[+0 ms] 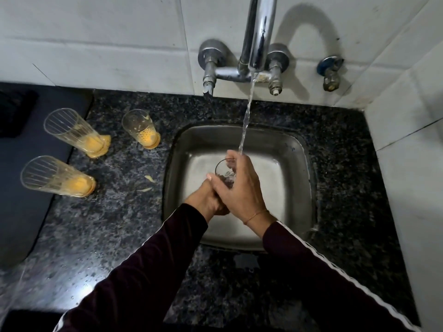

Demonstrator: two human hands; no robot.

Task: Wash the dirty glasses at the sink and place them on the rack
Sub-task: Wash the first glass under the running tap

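Held glass (224, 172): up over the steel sink (297, 164), mouth tipped toward the camera, both hands on it.
Left hand (208, 200): wrapped round the lower part of the glass from below, fingers closed on it, partly hidden under the other hand.
Right hand (239, 188): laid over the top side of the glass, fingers curled across the rim and clamped there; a thin band shows at the wrist.
Water (247, 116): running in a steady stream from the chrome tap (260, 32) and landing on the right hand's fingers by the rim.
Waiting glasses: three on the dark granite counter (119, 224), left of the sink, each with orange residue at the bottom. Near glass (57, 177) and far-left glass (76, 131) stand at the counter's left edge; the short glass (141, 129) stands closest to the sink.
Counter: orange smears beside the glasses.
Rack: cannot tell where it is.
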